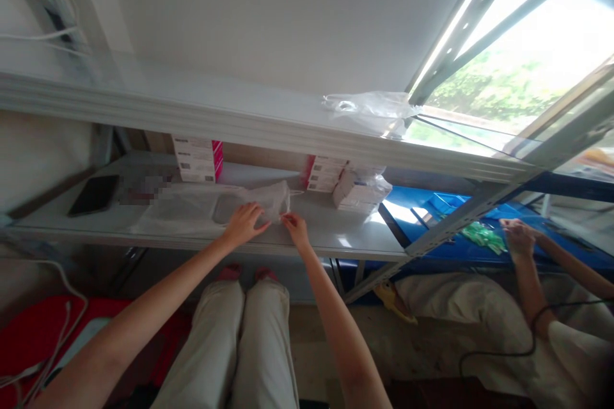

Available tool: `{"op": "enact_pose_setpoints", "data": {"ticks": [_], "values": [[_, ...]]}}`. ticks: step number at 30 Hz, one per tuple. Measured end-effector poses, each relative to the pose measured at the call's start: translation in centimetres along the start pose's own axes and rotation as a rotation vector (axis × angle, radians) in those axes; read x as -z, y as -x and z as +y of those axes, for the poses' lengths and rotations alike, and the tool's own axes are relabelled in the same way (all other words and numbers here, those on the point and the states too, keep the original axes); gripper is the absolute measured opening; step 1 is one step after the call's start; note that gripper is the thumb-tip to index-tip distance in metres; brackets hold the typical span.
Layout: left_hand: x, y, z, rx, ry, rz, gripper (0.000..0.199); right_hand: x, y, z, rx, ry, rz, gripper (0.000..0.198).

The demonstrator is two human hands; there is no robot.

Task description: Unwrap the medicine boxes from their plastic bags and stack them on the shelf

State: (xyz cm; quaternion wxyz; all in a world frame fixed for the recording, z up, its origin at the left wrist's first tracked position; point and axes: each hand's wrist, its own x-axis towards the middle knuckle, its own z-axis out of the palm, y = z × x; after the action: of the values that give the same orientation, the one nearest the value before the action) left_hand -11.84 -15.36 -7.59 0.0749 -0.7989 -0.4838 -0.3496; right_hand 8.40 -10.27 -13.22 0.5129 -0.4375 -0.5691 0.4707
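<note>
A translucent white plastic bag (180, 208) lies flat on the lower grey shelf (330, 230), with a thin cord at its right end. Through the film shows a grey rounded outline, too blurred to name. My left hand (244, 225) rests on the bag near its right end, thumb and fingers apart. At the bag's right corner, the fingertips of my right hand (294, 229) are pinched on its edge; whether they grip the cord or the film is hard to make out.
A black phone (94, 195) lies at the shelf's left end. White-and-pink boxes (194, 160) stand behind the bag, and a plastic-wrapped box (359, 189) is to the right. The upper shelf's edge (249, 123) overhangs, bearing clear film (369, 108). At right, a co-worker's hands (518, 236) are near green items (483, 236).
</note>
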Motion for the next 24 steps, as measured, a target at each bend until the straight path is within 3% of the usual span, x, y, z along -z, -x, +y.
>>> {"op": "enact_pose_setpoints", "data": {"ticks": [4, 10, 15, 24], "values": [[-0.6, 0.4, 1.0, 0.038, -0.137, -0.110, 0.040, -0.1, 0.7, 0.6, 0.087, 0.085, 0.007, 0.016], [-1.0, 0.3, 1.1, 0.023, -0.320, -0.248, 0.026, 0.1, 0.9, 0.8, 0.097, 0.163, -0.085, 0.019], [-1.1, 1.1, 1.1, -0.023, -0.334, -0.370, 0.026, -0.1, 1.2, 0.7, 0.111, 0.103, -0.057, 0.015], [1.2, 1.9, -2.7, -0.182, -0.340, -0.334, 0.026, 0.0, 1.4, 0.3, 0.073, 0.099, 0.096, 0.025]]}}
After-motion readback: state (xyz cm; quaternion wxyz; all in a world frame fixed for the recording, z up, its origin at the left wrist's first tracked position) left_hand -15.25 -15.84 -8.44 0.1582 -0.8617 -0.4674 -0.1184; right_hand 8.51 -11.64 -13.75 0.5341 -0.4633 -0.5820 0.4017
